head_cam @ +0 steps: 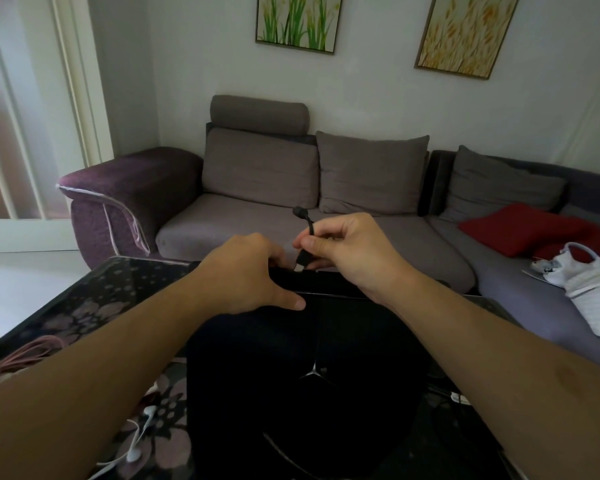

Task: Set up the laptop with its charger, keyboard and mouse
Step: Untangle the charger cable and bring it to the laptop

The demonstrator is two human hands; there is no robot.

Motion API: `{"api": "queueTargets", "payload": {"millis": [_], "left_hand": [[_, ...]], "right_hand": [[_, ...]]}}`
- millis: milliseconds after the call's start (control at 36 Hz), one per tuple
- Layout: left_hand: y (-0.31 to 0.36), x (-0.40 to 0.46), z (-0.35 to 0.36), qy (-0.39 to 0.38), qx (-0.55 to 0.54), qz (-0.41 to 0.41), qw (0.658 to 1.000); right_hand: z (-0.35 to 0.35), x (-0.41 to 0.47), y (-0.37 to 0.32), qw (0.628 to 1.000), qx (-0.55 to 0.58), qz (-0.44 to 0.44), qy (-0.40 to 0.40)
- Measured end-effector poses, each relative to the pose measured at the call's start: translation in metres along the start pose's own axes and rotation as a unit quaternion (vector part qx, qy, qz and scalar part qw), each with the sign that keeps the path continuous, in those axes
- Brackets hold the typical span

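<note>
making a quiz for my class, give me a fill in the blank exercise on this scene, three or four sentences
1. The right hand pinches a black ____ with a metal tip pointing down at the laptop's far edge.
2. The left hand rests on the closed black ____.
3. White ____ lie on the flower-patterned table near the left forearm.
4. A ____ cushion lies on the sofa at the right.

Missing words: plug; laptop; earphones; red

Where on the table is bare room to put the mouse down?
Free: the table corner left of the laptop, beyond the pink cable. Crowded: near left, with earphones; both hands at the laptop's far edge.
</note>
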State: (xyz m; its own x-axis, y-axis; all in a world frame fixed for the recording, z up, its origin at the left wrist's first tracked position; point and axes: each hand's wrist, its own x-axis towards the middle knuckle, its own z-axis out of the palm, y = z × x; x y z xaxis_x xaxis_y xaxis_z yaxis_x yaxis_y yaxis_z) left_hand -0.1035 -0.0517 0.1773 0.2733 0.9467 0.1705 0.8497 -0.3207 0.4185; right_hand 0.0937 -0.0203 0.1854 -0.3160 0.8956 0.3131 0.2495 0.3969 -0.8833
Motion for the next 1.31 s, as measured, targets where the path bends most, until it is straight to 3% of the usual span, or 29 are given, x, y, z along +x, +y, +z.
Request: {"api": "queueTargets", "payload": {"millis": [306,444,556,611,667,750,778,889,1028,1083,1167,1250,1306], "left_hand": [[-0.002,0.000,0.003,0.010,-0.009,-0.004,1.000],[-0.003,0.000,0.004,0.011,-0.008,-0.007,1.000],[-0.001,-0.002,0.005,0.031,0.018,0.001,0.999],[0.000,-0.001,0.006,0.039,0.035,0.013,0.999],[0.001,0.001,0.007,0.041,0.042,0.018,0.998],[0.000,0.008,0.007,0.029,0.033,0.012,0.999],[-0.001,0.011,0.007,0.022,0.030,0.009,0.999],[-0.009,0.024,0.009,0.008,0.016,-0.001,1.000],[-0.020,0.048,0.021,0.018,0.009,-0.014,1.000],[-0.025,0.058,0.030,0.011,0.006,-0.025,1.000],[-0.030,0.074,0.044,0.003,0.009,-0.053,0.999],[-0.037,0.089,0.058,-0.004,0.001,-0.090,0.996],[-0.044,0.099,0.067,-0.012,-0.005,-0.108,0.994]], "right_hand": [[0.007,0.008,-0.014,0.970,-0.237,-0.047,-0.027],[0.012,0.007,-0.008,0.967,-0.249,-0.044,0.002],[-0.001,0.002,-0.004,0.981,-0.186,-0.026,-0.054],[-0.016,-0.003,0.004,0.975,-0.215,-0.002,-0.056],[-0.036,-0.006,0.017,0.946,-0.314,0.053,-0.059],[-0.063,0.001,0.025,0.865,-0.463,0.131,-0.144],[-0.069,0.006,0.024,0.860,-0.459,0.155,-0.159],[-0.095,0.030,0.037,0.917,-0.290,0.251,-0.110],[-0.127,0.036,0.097,0.932,-0.094,0.333,0.110],[-0.138,0.017,0.141,0.926,-0.015,0.349,0.142],[-0.143,-0.009,0.205,0.928,-0.001,0.367,0.067],[-0.124,-0.022,0.227,0.936,-0.099,0.330,-0.069],[-0.110,-0.021,0.239,0.944,-0.104,0.295,-0.108]]}}
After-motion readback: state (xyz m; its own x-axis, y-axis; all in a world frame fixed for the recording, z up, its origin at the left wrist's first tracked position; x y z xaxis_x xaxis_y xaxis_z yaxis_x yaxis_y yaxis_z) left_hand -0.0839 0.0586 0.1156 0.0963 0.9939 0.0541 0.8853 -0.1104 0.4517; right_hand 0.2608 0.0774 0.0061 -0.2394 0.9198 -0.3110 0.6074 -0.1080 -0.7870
